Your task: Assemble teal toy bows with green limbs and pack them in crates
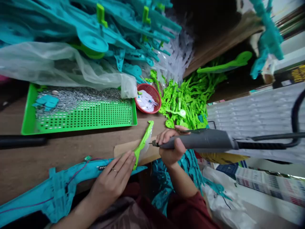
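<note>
My right hand (172, 144) is wrapped around a dark grey electric screwdriver (205, 140). Its thin bit points left, close to a slim curved green plastic part (143, 143) with a clear white piece along its right edge. The fingers of my left hand (116, 173) lie together over the lower end of that green part and hold it against a flat brown strip (126, 149) on the table; the thumb is hidden. Under my left hand and forearm lies a long blue plastic shell (64, 184) with a pink wire along it.
A green perforated tray (95, 116) holds many small metal screws and a blue piece. Beside it stands a red basket (149, 110) with white pieces. Green parts (186, 101) are heaped behind, blue shells (71, 22) above. A black cable (269, 144) trails right from the screwdriver.
</note>
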A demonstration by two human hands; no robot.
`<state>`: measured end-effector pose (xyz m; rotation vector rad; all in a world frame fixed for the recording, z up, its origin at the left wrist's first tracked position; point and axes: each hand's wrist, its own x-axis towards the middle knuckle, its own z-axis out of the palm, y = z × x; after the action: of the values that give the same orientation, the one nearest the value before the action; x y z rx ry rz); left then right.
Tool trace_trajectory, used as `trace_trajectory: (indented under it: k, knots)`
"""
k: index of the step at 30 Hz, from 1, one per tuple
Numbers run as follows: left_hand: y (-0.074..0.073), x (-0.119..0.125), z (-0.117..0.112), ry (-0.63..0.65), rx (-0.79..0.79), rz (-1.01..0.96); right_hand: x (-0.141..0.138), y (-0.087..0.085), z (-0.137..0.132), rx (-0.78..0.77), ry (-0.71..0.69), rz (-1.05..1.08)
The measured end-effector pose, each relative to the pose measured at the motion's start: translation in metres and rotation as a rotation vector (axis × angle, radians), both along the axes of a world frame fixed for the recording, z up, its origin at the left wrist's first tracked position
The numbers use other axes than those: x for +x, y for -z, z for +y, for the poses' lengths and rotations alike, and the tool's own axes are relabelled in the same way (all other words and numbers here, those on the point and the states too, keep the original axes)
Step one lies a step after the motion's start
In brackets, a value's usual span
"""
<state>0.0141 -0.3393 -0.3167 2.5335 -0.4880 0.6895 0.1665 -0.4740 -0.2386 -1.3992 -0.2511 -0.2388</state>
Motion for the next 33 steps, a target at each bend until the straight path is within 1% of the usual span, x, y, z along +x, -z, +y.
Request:
trace_trajectory:
  k: [4, 10, 15, 17, 19, 21, 22, 24, 25, 27, 28, 30, 32, 33]
  knots:
    - [0.001, 0.000, 0.000, 0.009, 0.030, 0.015, -0.005, 0.006, 0.005, 0.060, -0.050, -0.011]
    - [0.004, -0.002, 0.001, 0.016, 0.039, 0.034, -0.005, 0.019, 0.002, 0.035, -0.138, -0.055]
    - [0.001, -0.001, 0.003, 0.032, 0.051, 0.013, 0.000, 0.033, -0.001, -0.060, -0.265, -0.061]
    - [-0.001, 0.001, 0.003, 0.029, 0.050, 0.002, 0.004, 0.035, -0.004, -0.037, -0.410, -0.107]
    - [-0.003, 0.002, 0.002, 0.023, 0.053, -0.009, 0.009, 0.031, -0.009, -0.008, -0.616, -0.132]
    - [-0.005, 0.001, 0.001, 0.013, 0.057, -0.019, 0.014, 0.020, -0.011, -0.016, -0.791, -0.119]
    - [-0.007, 0.001, 0.000, 0.001, 0.063, -0.020, 0.017, 0.013, -0.007, -0.020, -0.839, -0.106]
    - [-0.008, 0.001, -0.003, -0.025, 0.088, -0.009, 0.025, -0.001, 0.012, 0.009, -0.865, -0.106]
    - [-0.009, 0.001, -0.004, -0.038, 0.105, -0.006, 0.029, -0.007, 0.029, 0.058, -0.831, -0.130]
    - [-0.008, 0.001, -0.005, -0.050, 0.138, -0.009, 0.038, -0.010, 0.075, 0.178, -0.714, -0.186]
    - [-0.008, 0.002, -0.005, -0.049, 0.146, -0.016, 0.042, -0.007, 0.101, 0.244, -0.648, -0.221]
    - [-0.006, 0.002, -0.005, -0.050, 0.140, -0.025, 0.049, 0.005, 0.151, 0.215, -0.570, -0.141]
    - [-0.005, 0.003, -0.004, -0.056, 0.110, -0.031, 0.054, 0.021, 0.187, 0.144, -0.528, -0.067]
    - [-0.004, 0.003, -0.004, -0.063, 0.090, -0.038, 0.056, 0.029, 0.198, 0.113, -0.523, -0.049]
